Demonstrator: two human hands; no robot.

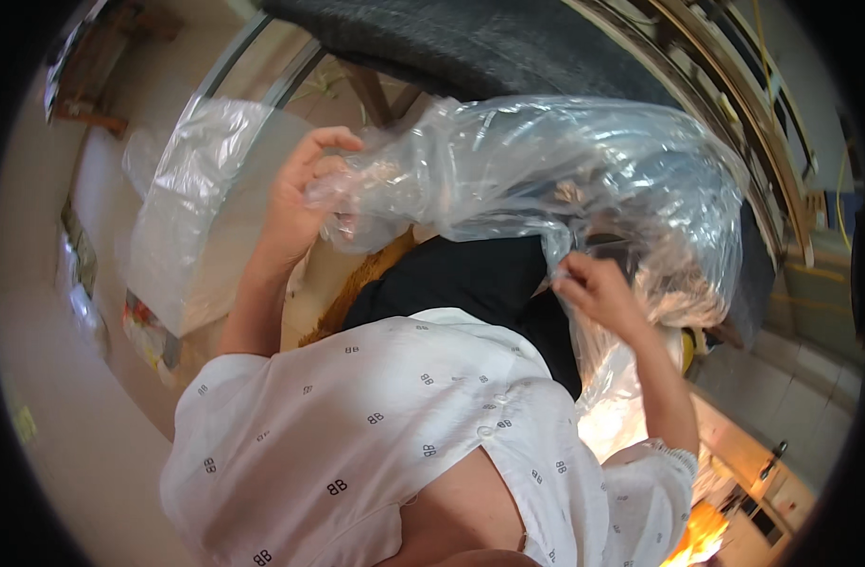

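Glossy, crinkled clear film (583, 156) — apparently bunched in left hand (300, 192)

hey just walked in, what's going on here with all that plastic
A person in a white patterned shirt is handling a big, crumpled bundle of clear plastic with both hands. The left hand has its fingers curled at the bunched left end, a little blurred, while the right hand pinches a fold at the near edge. The plastic lies loosely spread between the person and a dark surface, and more see-through sheeting shows off to the left.
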